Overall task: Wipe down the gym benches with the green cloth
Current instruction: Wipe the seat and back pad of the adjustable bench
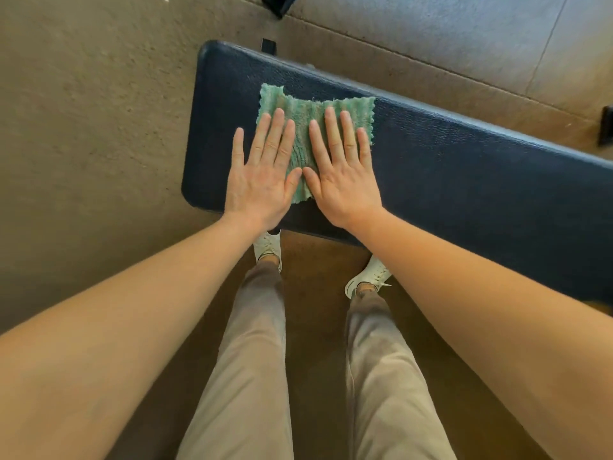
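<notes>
A dark blue padded gym bench (447, 167) runs from the upper left to the right edge of the head view. A green ribbed cloth (305, 111) lies spread flat near the bench's left end. My left hand (262, 174) presses flat on the cloth's left part, fingers straight; its little finger lies on the bare pad. My right hand (341, 171) presses flat on the cloth's right part, fingers straight and spread. Both thumbs meet over the cloth's near edge. Much of the cloth is hidden under my palms.
I stand at the bench's near side, my legs in beige trousers (255, 360) and white shoes (368, 277) partly under its edge. Brown concrete floor (93, 127) surrounds the bench. Black metal feet show at the top (275, 3) and the right edge (607, 126).
</notes>
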